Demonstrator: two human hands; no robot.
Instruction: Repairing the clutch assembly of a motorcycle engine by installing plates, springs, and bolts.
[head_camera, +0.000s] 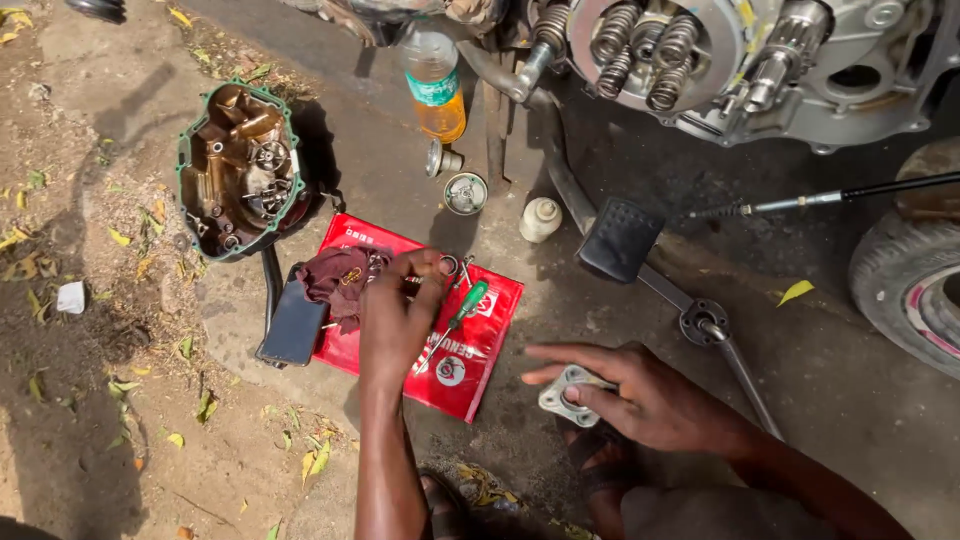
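We record 2 hands at work over bare ground beside an opened engine. The left hand reaches over a flat red printed plastic packet lying on the ground; its thumb and fingertips are pinched on small bright metal rings or bolts at the packet's top edge, too small for us to tell which. The packet appears to serve as a clean mat, keeping small parts out of the dirt.

The right hand hovers low near the packet's right corner, gripping a small pale grey cast-metal plate with a round central hole and lobed corners; the index finger is stretched out, the other fingers curl under the plate.

On the packet lie a green-handled screwdriver with a thin steel shaft and a crumpled dark maroon cloth at the left edge. A black rectangular phone lies face-up touching that left edge.

Beyond, a green-gasketed, oil-browned engine cover rests inside-up on the ground, presumably so its inner parts stay clean. A clear plastic bottle of amber liquid stands upright near the engine, whose exposed clutch shows coiled steel springs. A small white plastic bottle stands just beside the black ribbed brake pedal.
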